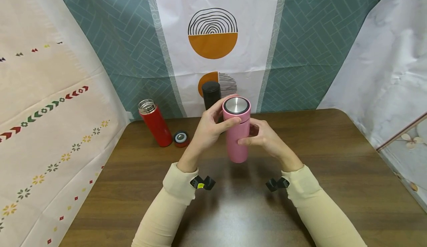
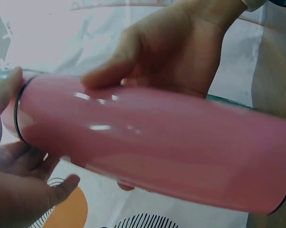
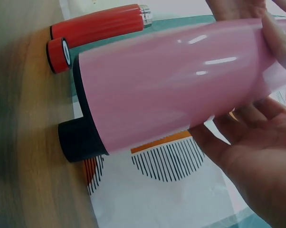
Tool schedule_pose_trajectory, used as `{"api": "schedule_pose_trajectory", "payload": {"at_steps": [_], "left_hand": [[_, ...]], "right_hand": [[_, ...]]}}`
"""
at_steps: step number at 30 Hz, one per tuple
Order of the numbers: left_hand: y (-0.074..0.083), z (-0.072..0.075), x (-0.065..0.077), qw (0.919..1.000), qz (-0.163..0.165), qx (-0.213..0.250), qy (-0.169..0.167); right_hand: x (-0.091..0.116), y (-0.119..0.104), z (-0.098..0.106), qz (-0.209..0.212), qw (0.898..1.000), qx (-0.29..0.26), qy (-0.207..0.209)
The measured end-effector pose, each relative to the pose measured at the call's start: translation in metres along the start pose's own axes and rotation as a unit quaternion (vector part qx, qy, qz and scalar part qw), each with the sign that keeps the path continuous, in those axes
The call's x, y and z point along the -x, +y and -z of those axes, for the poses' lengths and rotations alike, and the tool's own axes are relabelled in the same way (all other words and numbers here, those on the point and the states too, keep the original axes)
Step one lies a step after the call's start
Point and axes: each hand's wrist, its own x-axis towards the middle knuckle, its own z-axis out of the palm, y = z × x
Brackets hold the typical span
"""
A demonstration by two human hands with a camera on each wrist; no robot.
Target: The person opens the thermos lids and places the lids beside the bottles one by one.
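Cream sleeves (image 1: 163,213) are reaching up from the table's front edge in the head view, and past them 2 hands are holding a pink bottle (image 1: 237,143) upright over the middle of the table (image 1: 333,173), nearer its back edge than its front, with the base hanging above the wood. The left hand (image 1: 209,125) is clamping its thumb and fingers around the pink lid (image 1: 236,108), whose round silver top is facing up. The right hand (image 1: 267,138) is gripping the body below, thumb lying across the front, the other fingers mostly hiding behind. A red bottle (image 1: 156,126) is standing uncapped near the table's back left corner, and a red lid (image 1: 181,139) is lying just beside its foot. At the back edge a black bottle (image 1: 211,94) is rising behind the left hand, and a patterned cloth (image 1: 300,54) is hanging beyond. In the left wrist view, the pink bottle is stretching across; a dark seam (image 2: 18,116) is circling it beside the left fingers, while the right thumb is pressing on the body. In the right wrist view, a black base (image 3: 88,107) is showing on the pink bottle, and the right hand's thumb and fingers are spanning opposite sides of the body.
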Motion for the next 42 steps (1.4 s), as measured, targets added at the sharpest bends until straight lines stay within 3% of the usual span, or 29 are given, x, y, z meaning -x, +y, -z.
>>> {"api": "schedule_pose_trajectory", "payload": {"at_steps": [5, 8, 14, 18, 24, 29, 34, 38, 42], "left_hand": [[0.000, 0.000, 0.001, 0.9999, 0.002, -0.008, 0.014], [0.001, 0.005, 0.000, 0.9998, 0.012, -0.002, -0.015], [0.004, 0.017, -0.004, 0.9931, 0.041, 0.055, -0.095], [0.005, 0.018, -0.005, 0.9905, 0.044, 0.065, -0.113], [0.003, 0.013, -0.003, 0.9935, 0.036, 0.065, -0.087], [0.002, 0.007, 0.000, 0.9993, 0.009, 0.014, -0.034], [0.000, 0.000, 0.000, 0.9989, -0.013, -0.038, 0.023], [0.000, 0.001, 0.000, 0.9992, -0.004, -0.035, 0.017], [0.002, 0.008, -0.001, 0.9996, 0.011, -0.014, -0.024]], "right_hand": [[-0.002, 0.001, -0.002, -0.005, 1.000, 0.016, 0.018], [-0.001, 0.001, -0.001, -0.009, 1.000, 0.012, 0.011], [0.002, 0.000, 0.005, -0.020, 0.999, -0.009, -0.034], [0.003, -0.003, 0.005, -0.022, 0.998, -0.004, -0.056], [0.004, -0.004, 0.004, -0.019, 0.999, 0.000, -0.040], [0.003, -0.003, 0.001, -0.018, 1.000, 0.005, -0.016], [-0.001, -0.002, -0.003, -0.018, 0.999, 0.028, 0.032], [-0.002, -0.001, -0.003, -0.023, 0.998, 0.033, 0.044], [-0.001, -0.002, 0.000, -0.025, 0.999, 0.016, 0.025]]}}
